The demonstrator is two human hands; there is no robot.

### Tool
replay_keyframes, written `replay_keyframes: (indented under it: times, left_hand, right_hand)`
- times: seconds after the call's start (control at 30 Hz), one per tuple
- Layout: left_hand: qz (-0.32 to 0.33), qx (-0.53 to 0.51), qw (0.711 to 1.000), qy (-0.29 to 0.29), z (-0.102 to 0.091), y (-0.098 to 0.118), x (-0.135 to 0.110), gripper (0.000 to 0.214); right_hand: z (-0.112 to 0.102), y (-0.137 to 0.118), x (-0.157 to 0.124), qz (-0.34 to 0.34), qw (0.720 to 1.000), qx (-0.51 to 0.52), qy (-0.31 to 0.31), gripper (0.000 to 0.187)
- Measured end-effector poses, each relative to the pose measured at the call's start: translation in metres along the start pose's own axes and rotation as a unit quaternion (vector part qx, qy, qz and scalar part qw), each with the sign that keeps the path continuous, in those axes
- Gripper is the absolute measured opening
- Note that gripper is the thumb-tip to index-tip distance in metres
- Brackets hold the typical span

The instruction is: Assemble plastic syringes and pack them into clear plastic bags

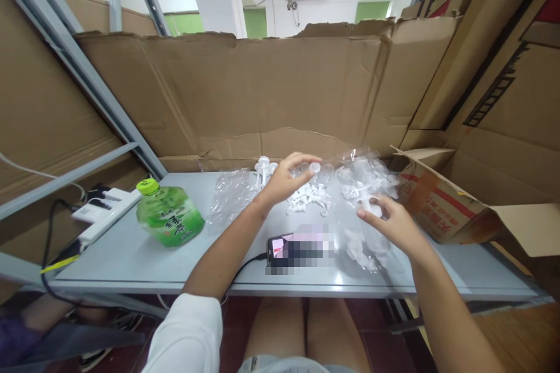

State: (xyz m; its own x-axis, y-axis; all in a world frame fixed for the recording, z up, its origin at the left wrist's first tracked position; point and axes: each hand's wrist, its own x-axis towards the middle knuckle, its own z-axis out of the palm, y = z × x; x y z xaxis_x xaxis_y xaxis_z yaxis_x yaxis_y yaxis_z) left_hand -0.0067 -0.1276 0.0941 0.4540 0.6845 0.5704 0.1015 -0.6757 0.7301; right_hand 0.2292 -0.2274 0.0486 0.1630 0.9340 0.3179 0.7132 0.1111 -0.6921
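Over the back of the table, my left hand (291,176) pinches a small round white plastic cap (314,168) between thumb and fingertips. Below and behind that hand lies a loose pile of small white plastic parts (310,197). My right hand (391,220) is closed on a white plastic piece with a flat round end (371,206); its exact kind is hard to make out. Close by the right hand rests a transparent bag of white plastic parts (365,178). More white pieces (359,249) lie in thin plastic film nearer the front edge.
A phone (280,249) on a cable lies near the front edge. Left are a green bottle (170,218), crumpled plastic film (230,195) and a power strip (109,215). An opened cardboard box (441,204) stands right. Cardboard sheets (284,87) wall the back. Another person's leg (48,317) shows lower left.
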Motion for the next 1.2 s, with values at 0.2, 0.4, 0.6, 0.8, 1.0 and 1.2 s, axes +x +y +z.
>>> replay_keyframes:
  times: [0.2,0.4,0.6,0.8,1.0,1.2]
  left_hand:
    - [-0.079,-0.163,0.977,-0.111,-0.023,0.035,0.010,0.028]
    - [-0.097,-0.188,0.954,-0.214,-0.025,0.031,0.005,0.020]
    - [-0.112,-0.178,0.946,-0.247,-0.021,0.030,-0.001,0.021]
    - [-0.074,-0.190,0.971,-0.122,-0.020,0.031,-0.009,0.026]
    - [-0.058,-0.246,0.966,-0.051,-0.016,0.018,-0.011,0.033]
    - [-0.099,-0.300,0.913,-0.257,0.009,0.020,-0.014,0.058]
  right_hand:
    - [0.002,-0.023,-0.009,-0.112,0.989,0.053,-0.086,0.034]
    - [0.001,-0.029,-0.012,-0.139,0.983,0.038,-0.115,0.034]
    - [0.003,-0.029,-0.014,-0.127,0.984,0.034,-0.119,0.033]
    - [0.005,-0.020,-0.010,-0.095,0.984,0.103,-0.110,0.033]
    - [0.012,-0.008,-0.002,-0.031,0.915,0.358,-0.182,0.059]
    - [0.048,-0.021,-0.007,-0.017,0.778,0.519,-0.353,0.077]
